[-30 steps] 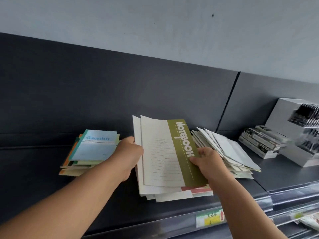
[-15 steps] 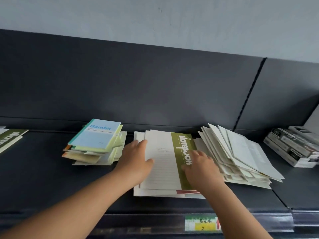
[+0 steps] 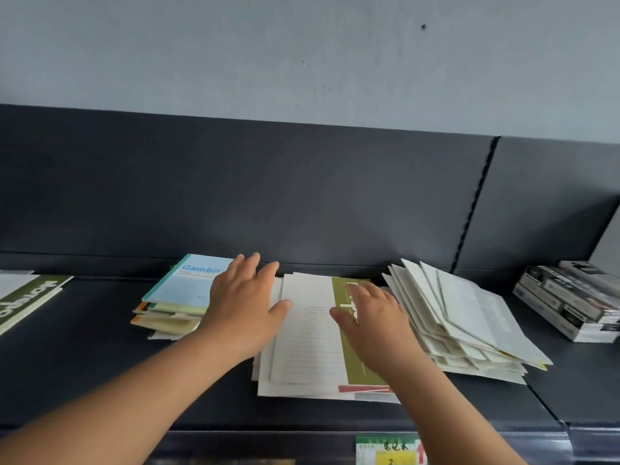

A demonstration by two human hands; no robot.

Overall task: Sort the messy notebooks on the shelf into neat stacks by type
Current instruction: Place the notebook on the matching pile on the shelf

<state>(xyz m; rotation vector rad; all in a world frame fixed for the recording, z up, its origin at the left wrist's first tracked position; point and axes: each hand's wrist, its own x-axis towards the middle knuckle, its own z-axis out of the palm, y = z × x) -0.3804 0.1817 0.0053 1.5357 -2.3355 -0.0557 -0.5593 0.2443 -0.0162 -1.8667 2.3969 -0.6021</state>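
Note:
A middle pile of notebooks point(image 3: 312, 347), topped by a white lined one with an olive-green band, lies flat on the dark shelf point(image 3: 84, 374). My left hand point(image 3: 245, 307) hovers over the pile's left edge with fingers spread. My right hand point(image 3: 372, 317) rests with straight fingers on the green band. Left of the pile sits a messy stack topped by a light blue "Gambit" notebook point(image 3: 188, 286). To the right, a fanned heap of cream notebooks point(image 3: 469, 317) leans over. At the far left edge lies another green-banded notebook point(image 3: 27, 300).
Boxed black-and-white packs point(image 3: 570, 300) are stacked at the far right of the shelf. A dark back panel point(image 3: 302, 196) rises behind everything. A green and yellow price label point(image 3: 389, 451) sits on the shelf's front rail.
The green-banded notebook, gripped in both hands a second ago, now lies flat on the middle pile. Both hands have opened; the left hand has moved up toward the Gambit stack.

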